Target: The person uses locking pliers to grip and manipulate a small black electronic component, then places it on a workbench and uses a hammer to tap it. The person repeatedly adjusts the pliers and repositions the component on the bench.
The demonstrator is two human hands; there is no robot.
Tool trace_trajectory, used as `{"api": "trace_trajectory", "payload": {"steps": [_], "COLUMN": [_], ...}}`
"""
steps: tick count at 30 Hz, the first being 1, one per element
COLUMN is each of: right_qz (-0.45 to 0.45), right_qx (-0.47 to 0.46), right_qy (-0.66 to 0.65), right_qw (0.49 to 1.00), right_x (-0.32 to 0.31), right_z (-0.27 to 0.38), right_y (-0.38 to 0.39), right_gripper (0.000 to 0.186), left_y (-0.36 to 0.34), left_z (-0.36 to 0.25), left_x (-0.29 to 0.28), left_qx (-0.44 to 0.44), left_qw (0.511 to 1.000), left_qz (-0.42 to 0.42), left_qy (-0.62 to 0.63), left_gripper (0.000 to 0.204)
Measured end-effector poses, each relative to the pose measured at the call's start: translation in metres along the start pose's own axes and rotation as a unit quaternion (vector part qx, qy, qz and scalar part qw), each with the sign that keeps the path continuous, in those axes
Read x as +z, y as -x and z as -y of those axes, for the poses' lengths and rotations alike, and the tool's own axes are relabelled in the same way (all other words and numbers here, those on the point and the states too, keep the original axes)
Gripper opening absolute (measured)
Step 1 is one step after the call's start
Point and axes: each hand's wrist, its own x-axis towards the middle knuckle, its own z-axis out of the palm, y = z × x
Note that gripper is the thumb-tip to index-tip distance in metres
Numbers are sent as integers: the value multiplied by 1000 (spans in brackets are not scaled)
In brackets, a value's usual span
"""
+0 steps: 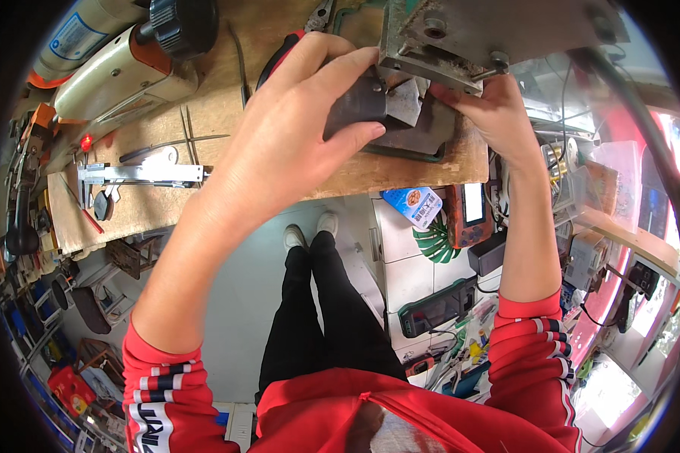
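My left hand [295, 128] grips a dark metal block [359, 102] on the wooden workbench [159, 204], fingers curled over its top and thumb at its near side. The block sits against a grey steel plate fixture [461, 38] with bolts. My right hand [491, 113] reaches under the fixture's near edge, fingers touching a grey metal piece [412, 102] next to the block. What the right fingertips hold is hidden by the fixture.
A vernier caliper [140, 174] lies on the bench at left. Behind it stand a cream power tool with a black knob [128, 64] and red-handled pliers [313, 19]. Right of the bench, shelves hold a handheld meter [468, 215], boxes and cables.
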Motion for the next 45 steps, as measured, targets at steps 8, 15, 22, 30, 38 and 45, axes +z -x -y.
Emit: {"api": "trace_trajectory", "payload": {"steps": [8,15,22,30,38,45], "right_qz": [-234,-124,-46,-168,-96,-98], "right_qx": [-173,-93,-99,-143,-114,-148], "right_qy": [349,245,115,360,241,302], "right_qw": [891,957,987,907,959,937], "right_x": [72,55,40,61,41,45], "right_z": [14,25,15,22,23,23], "right_y": [26,28,12,29,35,32], "right_gripper": [51,44,55,59,50,49], "left_y": [4,16,13,15,10,5], "left_z": [-8,-19,-34,-22,-13,-6], "left_x": [2,17,41,36,30,16], "left_qx": [-23,-38,-85,-49,-13,-65], "left_qw": [993,979,976,985,990,993], "left_qz": [-61,-111,-149,-148,-124,-100], "left_qy": [-101,-165,-132,-71,-66,9], "left_gripper": [46,55,58,56,60,57]}}
